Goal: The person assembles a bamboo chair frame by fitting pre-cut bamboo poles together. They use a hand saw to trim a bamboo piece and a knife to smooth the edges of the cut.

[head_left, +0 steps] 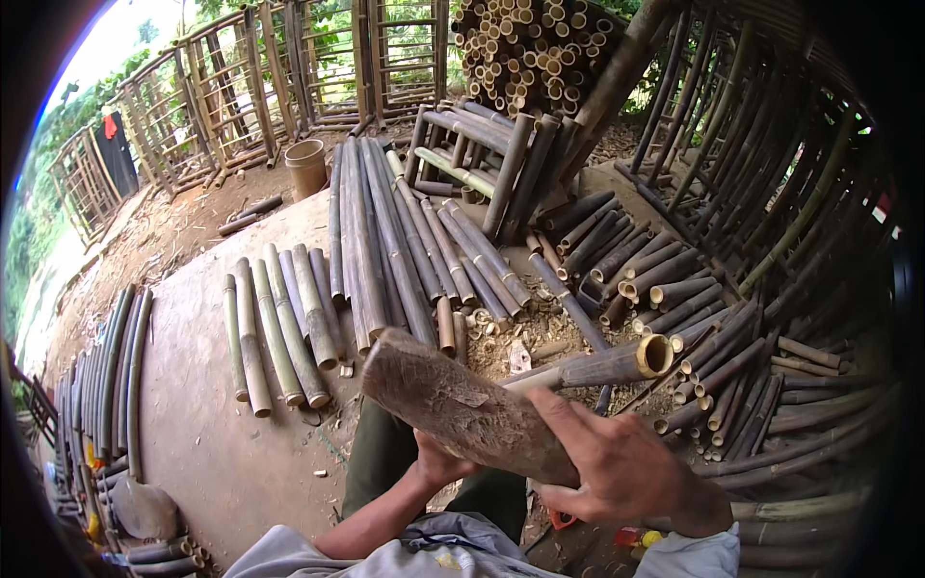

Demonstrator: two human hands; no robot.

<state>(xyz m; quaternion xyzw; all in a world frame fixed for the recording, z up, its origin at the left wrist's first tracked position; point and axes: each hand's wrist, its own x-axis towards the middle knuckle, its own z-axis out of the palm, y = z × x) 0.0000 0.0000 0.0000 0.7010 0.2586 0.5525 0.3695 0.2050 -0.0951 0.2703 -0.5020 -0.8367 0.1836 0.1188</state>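
Observation:
A thick, rough brown wooden block is held in front of me above my lap, slanting from upper left down to the right. My left hand grips it from below, and most of its fingers are hidden behind the wood. At the lower right end, my right hand is closed around the block, its index finger stretched along the upper edge. Just beyond the block lies a dark bamboo tube, its cut open end facing right. The block covers the tube's near part, so I cannot tell whether they touch.
Long bamboo poles and shorter green ones lie on the ground ahead. Cut dark tubes are piled at right, near a bamboo frame. A bucket stands farther back. More poles lean at left.

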